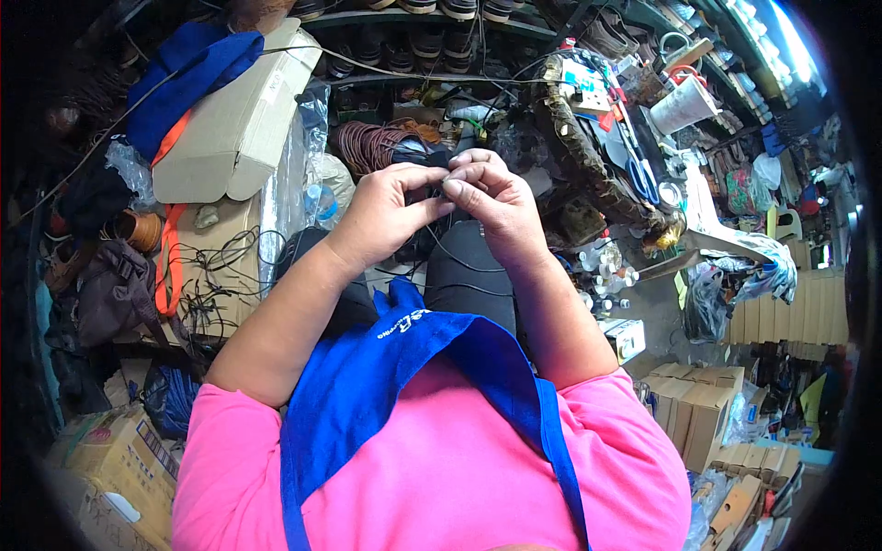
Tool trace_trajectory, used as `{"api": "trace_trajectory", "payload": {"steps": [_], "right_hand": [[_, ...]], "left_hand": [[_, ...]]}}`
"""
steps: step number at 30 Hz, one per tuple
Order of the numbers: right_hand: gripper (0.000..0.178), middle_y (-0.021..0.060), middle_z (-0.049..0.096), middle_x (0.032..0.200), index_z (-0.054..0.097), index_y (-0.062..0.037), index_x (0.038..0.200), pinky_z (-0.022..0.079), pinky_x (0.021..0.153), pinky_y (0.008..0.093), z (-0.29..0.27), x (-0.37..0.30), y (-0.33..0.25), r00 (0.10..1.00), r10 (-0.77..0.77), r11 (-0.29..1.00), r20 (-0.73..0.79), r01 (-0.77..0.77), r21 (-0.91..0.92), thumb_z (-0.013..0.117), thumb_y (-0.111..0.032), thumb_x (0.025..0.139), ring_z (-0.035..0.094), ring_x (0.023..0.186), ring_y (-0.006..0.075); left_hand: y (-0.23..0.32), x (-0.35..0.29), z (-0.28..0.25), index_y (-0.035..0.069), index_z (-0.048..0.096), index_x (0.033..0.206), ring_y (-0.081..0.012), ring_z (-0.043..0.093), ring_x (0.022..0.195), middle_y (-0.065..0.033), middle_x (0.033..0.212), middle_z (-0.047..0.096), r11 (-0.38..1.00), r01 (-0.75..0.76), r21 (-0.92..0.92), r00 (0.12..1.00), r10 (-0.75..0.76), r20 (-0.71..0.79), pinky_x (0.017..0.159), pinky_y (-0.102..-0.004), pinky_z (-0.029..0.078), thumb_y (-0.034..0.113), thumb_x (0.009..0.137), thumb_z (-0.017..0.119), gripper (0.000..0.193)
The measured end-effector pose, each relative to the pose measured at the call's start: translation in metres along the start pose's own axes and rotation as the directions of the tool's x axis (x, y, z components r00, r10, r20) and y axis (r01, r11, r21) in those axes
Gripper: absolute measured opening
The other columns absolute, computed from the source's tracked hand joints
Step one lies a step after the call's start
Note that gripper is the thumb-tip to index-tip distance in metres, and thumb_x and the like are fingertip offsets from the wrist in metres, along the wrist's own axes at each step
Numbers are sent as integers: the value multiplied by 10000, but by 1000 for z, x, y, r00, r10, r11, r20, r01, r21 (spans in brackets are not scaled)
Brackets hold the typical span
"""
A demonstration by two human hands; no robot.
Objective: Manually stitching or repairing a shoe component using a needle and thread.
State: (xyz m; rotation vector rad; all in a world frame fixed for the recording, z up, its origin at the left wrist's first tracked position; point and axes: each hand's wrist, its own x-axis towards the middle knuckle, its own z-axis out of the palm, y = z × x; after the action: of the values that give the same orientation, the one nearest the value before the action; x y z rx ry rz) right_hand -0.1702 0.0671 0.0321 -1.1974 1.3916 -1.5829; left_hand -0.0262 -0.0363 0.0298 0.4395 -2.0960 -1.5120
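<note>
My left hand (pixel 393 204) and my right hand (pixel 497 200) meet above my knees, thumbs and fingertips pinched close together. Between them is a small dark piece, mostly covered by the fingers. A thin black cord (pixel 466 264) hangs in a loop just under the hands and seems to run up into both pinches. Just beyond the fingers lies a bundle of brown cord (pixel 363 142). My lap is partly covered by a blue apron (pixel 377 354).
Tangled black cords (pixel 219 268) and an orange strap (pixel 169 266) lie on cardboard at the left, below a folded cardboard box (pixel 234 129). Blue-handled scissors (pixel 643 181) rest at the right, above small bottles (pixel 608 268). Shoes (pixel 457 9) line the far shelf; cardboard boxes (pixel 691 404) are stacked lower right.
</note>
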Motion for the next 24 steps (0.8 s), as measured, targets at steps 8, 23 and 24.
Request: {"api": "trace_trajectory", "payload": {"steps": [8, 23, 24], "right_hand": [[93, 55, 492, 1024, 656, -18, 808, 382, 858, 273, 1, -1, 4, 1000, -25, 997, -16, 24, -74, 675, -107, 793, 451, 1030, 136], [78, 72, 618, 952, 652, -23, 828, 435, 830, 284, 7, -5, 3, 985, -71, 996, -154, 63, -57, 671, -80, 780, 556, 922, 142], [74, 65, 632, 933, 643, -11, 840, 449, 808, 270, 9, -5, 2, 987, -6, 999, -161, 13, 42, 658, -66, 794, 568, 886, 123]], "left_hand": [[0, 5, 3, 0, 648, 987, -75, 589, 791, -39, 858, 658, 953, 207, -221, 977, -188, 105, 727, -240, 485, 85, 783, 677, 223], [-4, -7, 6, -3, 666, 917, -53, 567, 738, -15, 807, 653, 944, 153, -291, 981, -180, -70, 668, -202, 461, 67, 823, 645, 119], [-4, -7, 6, -1, 671, 910, -50, 568, 722, -15, 796, 656, 932, 126, -339, 978, -175, -116, 653, -198, 462, 69, 815, 655, 119]]}}
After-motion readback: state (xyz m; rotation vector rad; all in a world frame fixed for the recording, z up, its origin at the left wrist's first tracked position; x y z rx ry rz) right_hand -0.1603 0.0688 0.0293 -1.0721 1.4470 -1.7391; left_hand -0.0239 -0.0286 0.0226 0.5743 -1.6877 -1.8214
